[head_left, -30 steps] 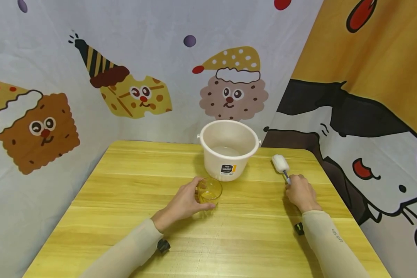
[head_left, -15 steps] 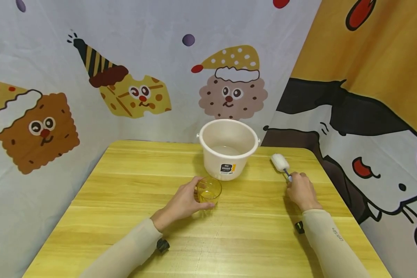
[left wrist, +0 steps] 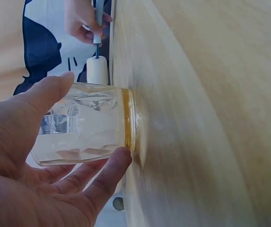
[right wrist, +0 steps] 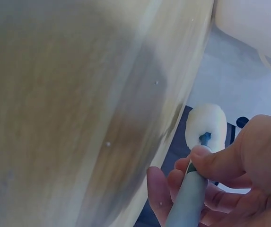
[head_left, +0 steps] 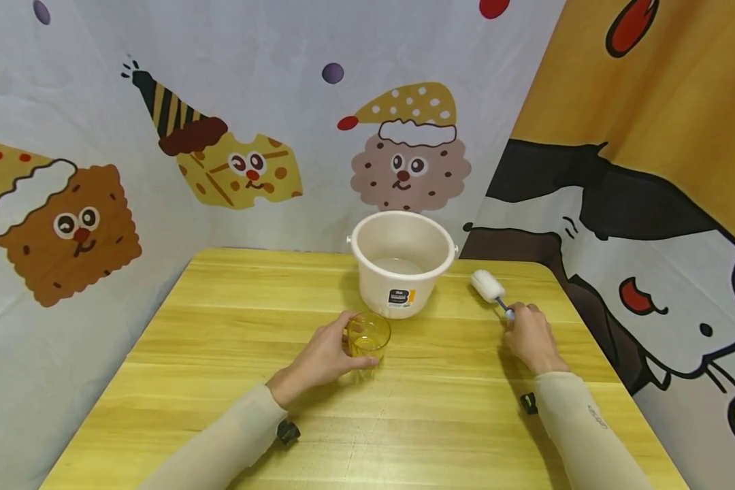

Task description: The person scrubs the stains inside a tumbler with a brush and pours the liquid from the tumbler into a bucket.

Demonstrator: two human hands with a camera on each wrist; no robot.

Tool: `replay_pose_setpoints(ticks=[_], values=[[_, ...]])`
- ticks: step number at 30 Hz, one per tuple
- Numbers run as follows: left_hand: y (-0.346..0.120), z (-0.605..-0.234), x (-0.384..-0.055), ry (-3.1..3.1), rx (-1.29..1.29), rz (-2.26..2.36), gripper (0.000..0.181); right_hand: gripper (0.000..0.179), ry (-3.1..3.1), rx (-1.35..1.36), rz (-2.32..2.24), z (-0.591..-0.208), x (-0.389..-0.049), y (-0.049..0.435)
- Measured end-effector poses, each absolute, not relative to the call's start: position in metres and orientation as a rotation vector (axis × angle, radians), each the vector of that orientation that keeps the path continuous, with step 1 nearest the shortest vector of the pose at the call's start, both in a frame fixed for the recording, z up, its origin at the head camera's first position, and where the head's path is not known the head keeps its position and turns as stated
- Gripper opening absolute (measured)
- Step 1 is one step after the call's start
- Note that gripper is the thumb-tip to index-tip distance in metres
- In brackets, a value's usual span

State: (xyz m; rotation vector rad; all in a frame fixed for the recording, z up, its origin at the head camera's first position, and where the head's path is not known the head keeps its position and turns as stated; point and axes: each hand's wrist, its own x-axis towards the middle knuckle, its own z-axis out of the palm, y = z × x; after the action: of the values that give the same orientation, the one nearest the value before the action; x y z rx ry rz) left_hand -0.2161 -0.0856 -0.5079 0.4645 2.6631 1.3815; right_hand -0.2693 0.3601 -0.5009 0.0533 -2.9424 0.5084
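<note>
My left hand (head_left: 318,357) holds a yellow-tinted glass (head_left: 369,337) upright on the table, with thumb and fingers curled round its side. In the left wrist view the glass (left wrist: 85,125) shows a faceted wall and an amber band at its base. My right hand (head_left: 531,339) grips the handle (right wrist: 188,198) of a cup brush, thumb pressed along its top. The brush's white sponge head (head_left: 487,286) points away from me and to the left, beside the bucket. In the right wrist view the sponge head (right wrist: 206,124) sits just beyond my fingertips.
A cream bucket (head_left: 402,296) with a little liquid in it stands at the back of the wooden table (head_left: 233,327), behind the glass. Cartoon-printed cloth (head_left: 257,68) hangs right behind the table and along its sides.
The sponge head has swung a little to the left, towards the bucket, as my right hand turns the brush. My left hand and the glass have stayed in place.
</note>
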Motion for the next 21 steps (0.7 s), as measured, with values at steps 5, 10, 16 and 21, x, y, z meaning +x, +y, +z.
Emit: replay_pose_setpoints(ticks=[5,10,16,21], values=[[-0.085,-0.509,-0.216,2.652,0.451,1.378,0.09,0.037,-2.911,0.075,0.521,-0.499,-0.265,0.358],[-0.085,-0.509,-0.217,2.661,0.455,1.354,0.091,0.037,-2.879,0.095,0.548,-0.497,-0.261,0.358],[-0.083,-0.508,-0.217,2.686,0.439,1.342,0.092,0.036,-2.858,0.126,0.547,-0.494,-0.254,0.356],[-0.082,-0.507,-0.217,2.699,0.417,1.333,0.09,0.035,-2.848,0.162,0.547,-0.492,-0.248,0.351]])
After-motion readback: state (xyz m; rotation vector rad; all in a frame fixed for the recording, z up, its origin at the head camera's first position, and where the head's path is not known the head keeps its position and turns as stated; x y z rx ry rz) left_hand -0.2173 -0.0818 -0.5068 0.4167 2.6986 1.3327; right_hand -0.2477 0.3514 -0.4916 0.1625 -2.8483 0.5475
